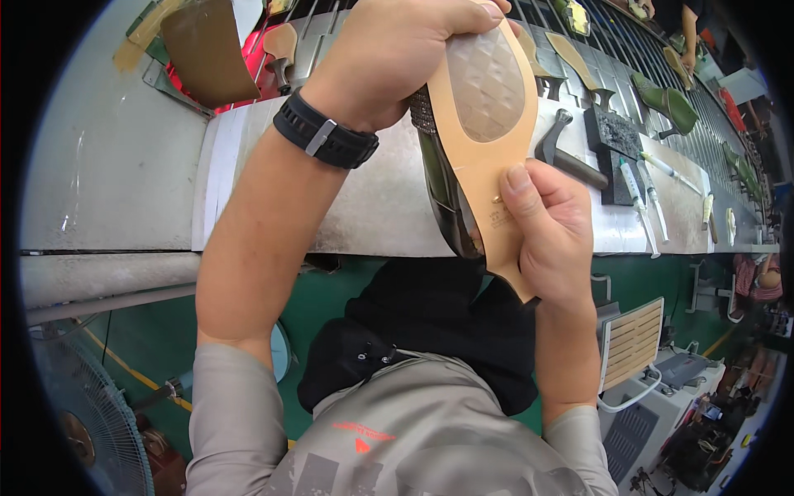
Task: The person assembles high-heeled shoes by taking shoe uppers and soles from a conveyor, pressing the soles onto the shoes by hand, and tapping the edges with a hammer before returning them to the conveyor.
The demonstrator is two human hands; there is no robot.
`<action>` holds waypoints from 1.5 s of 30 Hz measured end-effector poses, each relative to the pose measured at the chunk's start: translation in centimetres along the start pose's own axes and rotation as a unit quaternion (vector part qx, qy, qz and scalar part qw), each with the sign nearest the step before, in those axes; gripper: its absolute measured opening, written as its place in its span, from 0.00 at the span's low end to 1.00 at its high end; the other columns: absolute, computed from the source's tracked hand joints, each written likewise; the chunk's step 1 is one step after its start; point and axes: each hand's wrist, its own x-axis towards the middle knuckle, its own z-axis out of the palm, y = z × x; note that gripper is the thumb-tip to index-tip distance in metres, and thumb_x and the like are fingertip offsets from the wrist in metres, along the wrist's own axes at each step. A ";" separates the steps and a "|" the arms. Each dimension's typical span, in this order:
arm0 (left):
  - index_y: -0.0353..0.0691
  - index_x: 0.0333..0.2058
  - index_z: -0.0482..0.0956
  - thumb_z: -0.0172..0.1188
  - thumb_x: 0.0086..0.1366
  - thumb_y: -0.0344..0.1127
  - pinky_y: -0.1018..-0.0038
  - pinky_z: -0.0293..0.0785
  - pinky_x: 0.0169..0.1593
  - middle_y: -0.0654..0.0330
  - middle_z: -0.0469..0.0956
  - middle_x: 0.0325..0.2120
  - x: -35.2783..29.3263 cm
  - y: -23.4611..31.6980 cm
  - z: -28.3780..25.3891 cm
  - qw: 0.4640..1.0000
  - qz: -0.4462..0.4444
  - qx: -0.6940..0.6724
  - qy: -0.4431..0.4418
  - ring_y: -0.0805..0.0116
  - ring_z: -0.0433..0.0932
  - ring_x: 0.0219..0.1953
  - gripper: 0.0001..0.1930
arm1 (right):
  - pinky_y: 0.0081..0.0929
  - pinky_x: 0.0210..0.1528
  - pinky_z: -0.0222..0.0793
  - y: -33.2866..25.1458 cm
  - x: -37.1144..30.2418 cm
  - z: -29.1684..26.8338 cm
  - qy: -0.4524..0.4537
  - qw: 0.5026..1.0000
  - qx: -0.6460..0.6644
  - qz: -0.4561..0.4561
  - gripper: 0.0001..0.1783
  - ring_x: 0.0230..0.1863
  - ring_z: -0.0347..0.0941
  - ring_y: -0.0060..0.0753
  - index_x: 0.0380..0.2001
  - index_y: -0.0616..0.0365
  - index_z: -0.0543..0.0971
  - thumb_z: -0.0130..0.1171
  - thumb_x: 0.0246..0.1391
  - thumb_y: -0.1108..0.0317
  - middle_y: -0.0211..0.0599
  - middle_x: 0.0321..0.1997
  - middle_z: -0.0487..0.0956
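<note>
In front of me, over the bench edge, I hold a tan shoe sole (pixel 468 165) with a clear quilted oval pad (pixel 488 87) on its front part. My left hand (pixel 397 58), a black watch on its wrist, grips the sole's far end. Its fingertips are partly hidden behind. My right hand (pixel 556 227) pinches the near, narrow end, thumb flat on the tan face. Behind the sole and along its left side shows a dark glossy shoe upper (pixel 442 198) with a glittery band. How firmly the two are joined cannot be told.
On the metal bench (pixel 364 207) lie a hammer (pixel 571 153), black blocks (pixel 614 149) and several syringes (pixel 641 198). Green shoes (pixel 672 103) and tan soles (pixel 575 62) rest on the rack beyond. A brown sheet (pixel 207 54) stands far left. A fan (pixel 91 422) is lower left, a slatted chair (pixel 633 343) lower right.
</note>
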 end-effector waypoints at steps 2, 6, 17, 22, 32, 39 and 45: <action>0.24 0.50 0.83 0.59 0.73 0.29 0.77 0.80 0.44 0.56 0.86 0.40 0.2 -0.4 0.0 1.000 0.000 0.004 -0.001 0.72 0.84 0.38 0.14 | 0.18 0.27 0.72 0.2 0.2 0.0 0.014 1.000 -0.024 0.005 0.20 0.27 0.75 0.15 0.38 0.69 0.83 0.58 0.76 0.60 0.30 0.28 0.82; 0.24 0.50 0.83 0.59 0.73 0.29 0.77 0.81 0.44 0.55 0.86 0.40 0.6 -0.9 0.3 1.000 -0.005 -0.011 -0.007 0.71 0.84 0.38 0.14 | 0.16 0.27 0.68 0.8 0.5 -0.6 0.020 0.998 -0.052 0.004 0.20 0.26 0.71 0.11 0.36 0.69 0.83 0.58 0.76 0.60 0.27 0.27 0.81; 0.25 0.57 0.79 0.58 0.76 0.33 0.78 0.81 0.49 0.56 0.85 0.46 -0.7 -1.4 3.5 0.975 0.001 -0.112 -0.194 0.72 0.84 0.44 0.18 | 0.26 0.48 0.80 -6.4 4.2 -3.0 0.015 0.975 -0.179 -0.132 0.29 0.51 0.82 0.25 0.55 0.68 0.79 0.76 0.56 0.62 0.40 0.47 0.85; 0.35 0.57 0.81 0.37 0.82 0.64 0.63 0.71 0.64 0.52 0.84 0.54 -3.3 -7.5 0.1 0.997 -0.046 -0.057 0.014 0.61 0.79 0.59 0.37 | 0.26 0.57 0.76 -8.0 1.7 -9.3 0.019 0.977 -0.212 -0.014 0.27 0.51 0.82 0.28 0.58 0.73 0.78 0.64 0.64 0.61 0.43 0.50 0.85; 0.32 0.42 0.81 0.30 0.80 0.69 0.70 0.80 0.48 0.52 0.85 0.36 -5.2 -12.2 -1.8 0.975 0.006 -0.132 0.177 0.65 0.83 0.39 0.43 | 0.30 0.59 0.77 5.7 -11.4 -4.4 0.143 0.972 0.161 0.092 0.20 0.56 0.80 0.29 0.54 0.67 0.76 0.68 0.62 0.71 0.43 0.55 0.82; 0.29 0.35 0.84 0.22 0.76 0.76 0.71 0.75 0.48 0.54 0.82 0.35 -1.3 -9.3 -1.5 0.950 0.160 0.212 -0.167 0.65 0.80 0.39 0.53 | 0.27 0.31 0.73 1.8 -2.6 -3.1 0.046 0.887 -0.440 -0.128 0.32 0.28 0.75 0.29 0.58 0.60 0.80 0.79 0.48 0.70 0.35 0.34 0.82; 0.29 0.38 0.84 0.18 0.76 0.75 0.69 0.74 0.53 0.52 0.82 0.37 -1.8 -10.1 -2.2 0.970 0.127 0.146 -0.144 0.63 0.79 0.42 0.54 | 0.26 0.28 0.70 -1.9 4.0 -2.3 -0.090 0.787 -0.514 -0.329 0.28 0.25 0.74 0.32 0.48 0.60 0.85 0.76 0.39 0.79 0.36 0.29 0.80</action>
